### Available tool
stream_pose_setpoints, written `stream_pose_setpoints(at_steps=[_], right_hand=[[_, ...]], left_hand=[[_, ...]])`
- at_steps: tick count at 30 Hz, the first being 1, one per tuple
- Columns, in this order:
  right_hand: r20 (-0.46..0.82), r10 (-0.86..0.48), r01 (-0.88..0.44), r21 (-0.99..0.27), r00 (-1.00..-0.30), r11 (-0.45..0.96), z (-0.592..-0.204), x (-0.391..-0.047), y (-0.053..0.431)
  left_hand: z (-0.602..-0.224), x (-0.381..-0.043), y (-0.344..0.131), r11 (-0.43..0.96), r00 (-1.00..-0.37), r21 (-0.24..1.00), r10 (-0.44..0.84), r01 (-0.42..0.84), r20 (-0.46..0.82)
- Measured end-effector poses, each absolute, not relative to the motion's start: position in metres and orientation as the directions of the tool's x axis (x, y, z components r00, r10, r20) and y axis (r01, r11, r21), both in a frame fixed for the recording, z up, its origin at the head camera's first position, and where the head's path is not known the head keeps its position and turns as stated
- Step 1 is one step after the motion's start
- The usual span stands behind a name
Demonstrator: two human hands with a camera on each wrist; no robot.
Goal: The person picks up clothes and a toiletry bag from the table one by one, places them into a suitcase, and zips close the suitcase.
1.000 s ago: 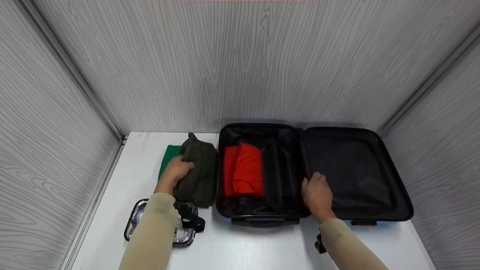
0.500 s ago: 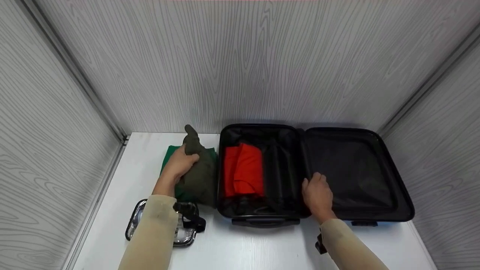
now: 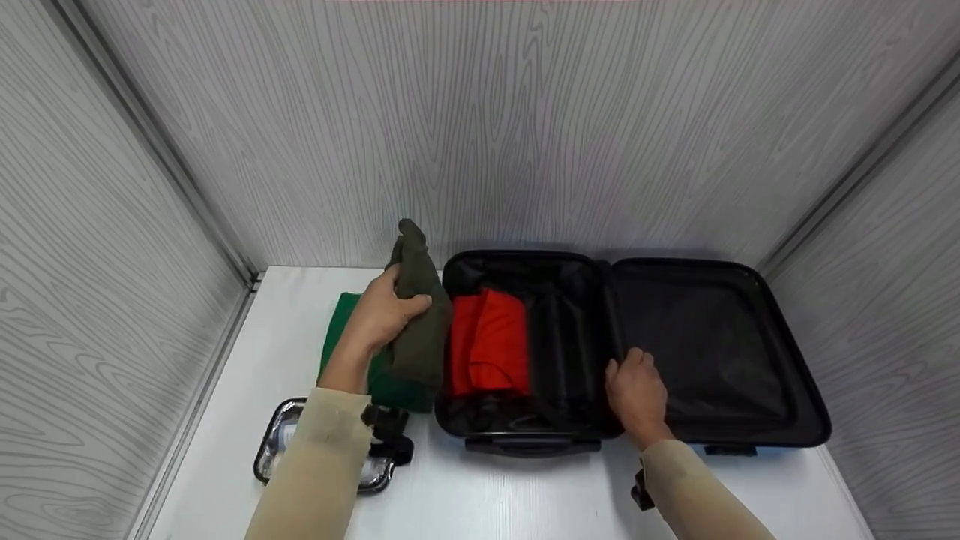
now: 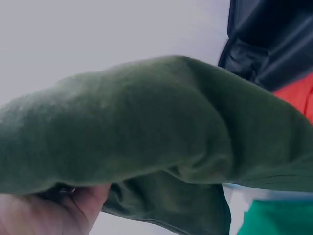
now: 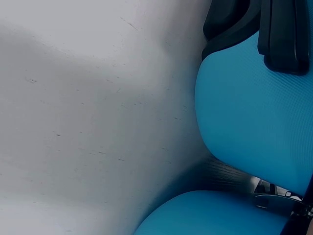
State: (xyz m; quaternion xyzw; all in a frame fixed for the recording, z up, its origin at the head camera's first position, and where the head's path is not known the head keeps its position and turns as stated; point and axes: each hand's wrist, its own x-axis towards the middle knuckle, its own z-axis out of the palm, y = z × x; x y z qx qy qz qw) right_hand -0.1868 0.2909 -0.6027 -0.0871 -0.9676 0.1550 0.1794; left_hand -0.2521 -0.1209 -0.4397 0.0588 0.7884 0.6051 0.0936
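My left hand [image 3: 381, 313] grips a folded dark olive garment [image 3: 421, 334], thumb on the near face, fingers hidden behind it. In the left wrist view the olive cloth [image 4: 146, 117] sags across most of the picture. It hangs over a green folded cloth [image 3: 397, 390] and beside the left rim of the open black-lined suitcase [image 3: 559, 337]. A folded red cloth [image 3: 499, 341] lies in the suitcase's left half. At the hinge side, my right hand [image 3: 637, 394] holds the rim between the two halves with bent fingers. The right wrist view shows the blue outer shell [image 5: 254, 107].
A clear pouch with black edging [image 3: 274, 442] lies on the white table [image 3: 487, 495], partly under the left forearm. The suitcase lid [image 3: 697, 337] lies opened flat to the right. Grey wood-grain walls [image 3: 480, 127] enclose the back and sides.
My left hand has lifted the olive garment off the green cloth and carried it up and right toward the suitcase, uncovering more green. The right hand has stayed put.
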Motion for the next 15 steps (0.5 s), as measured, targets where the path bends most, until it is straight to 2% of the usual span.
stream_pose_setpoints(at_steps=[6, 15], right_hand=[[0.333, 0.233, 0.123, -0.319, -0.914, 0.94, -0.603, -0.187, 0.294], [0.351, 0.24, 0.118, -0.334, -0.905, 0.935, -0.602, -0.183, 0.294]], left_hand=[[-0.429, -0.251, -0.094, 0.114, -0.963, 0.993, 0.271, 0.025, -0.006], [-0.454, -0.261, -0.034, 0.064, -0.91, 0.997, 0.415, 0.049, 0.018]])
